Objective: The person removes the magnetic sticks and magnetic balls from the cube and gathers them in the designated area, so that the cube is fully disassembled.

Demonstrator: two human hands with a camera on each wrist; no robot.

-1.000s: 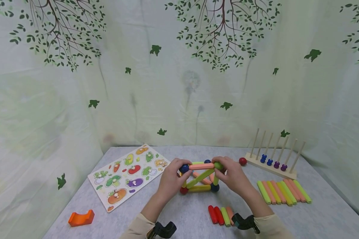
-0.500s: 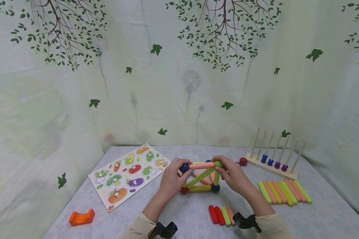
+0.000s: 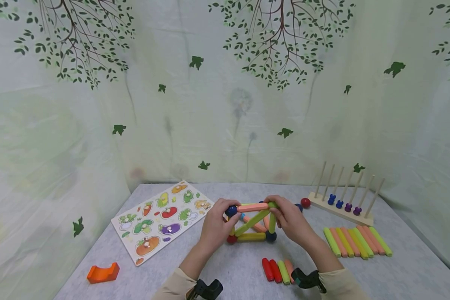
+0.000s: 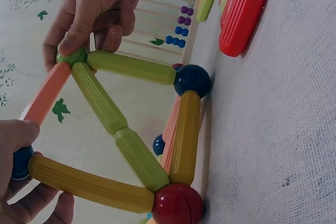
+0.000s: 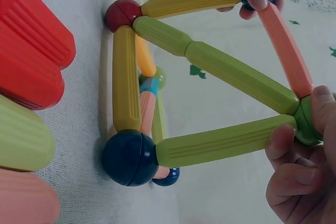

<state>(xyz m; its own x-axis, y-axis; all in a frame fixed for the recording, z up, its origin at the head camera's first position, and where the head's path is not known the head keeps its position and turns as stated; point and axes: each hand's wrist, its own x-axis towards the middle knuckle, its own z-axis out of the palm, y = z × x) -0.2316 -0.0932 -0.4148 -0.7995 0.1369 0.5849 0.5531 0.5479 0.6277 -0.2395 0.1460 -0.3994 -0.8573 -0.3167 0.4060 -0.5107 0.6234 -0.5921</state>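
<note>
A standing frame of ribbed sticks and balls is between my hands in the head view. My left hand [image 3: 216, 220] pinches the dark blue ball [image 3: 231, 211] at its upper left corner. With thumb and fingers my right hand [image 3: 291, 217] grips the green ball [image 5: 306, 123] at the upper right, mostly covered in the head view. A salmon stick [image 5: 286, 51] spans these two balls. Two green sticks [image 5: 241, 77], end to end, slant down to a red ball [image 5: 123, 15]. A yellow stick [image 5: 126, 80] joins it to a lower blue ball [image 5: 129, 158]. More sticks and balls show behind.
Short red and other sticks [image 3: 275, 271] lie near my right wrist. A row of longer sticks [image 3: 356, 241] lies at right, before a pegged wooden stand [image 3: 341, 210]. A loose red ball [image 3: 305, 203] sits beside it. At left are a vegetable puzzle board [image 3: 155, 233] and an orange curved block [image 3: 103, 273].
My right hand's fingers have shifted slightly and cover more of the green ball. A blue ball behind that hand has come into view. My left hand keeps its hold, and the frame stays in place.
</note>
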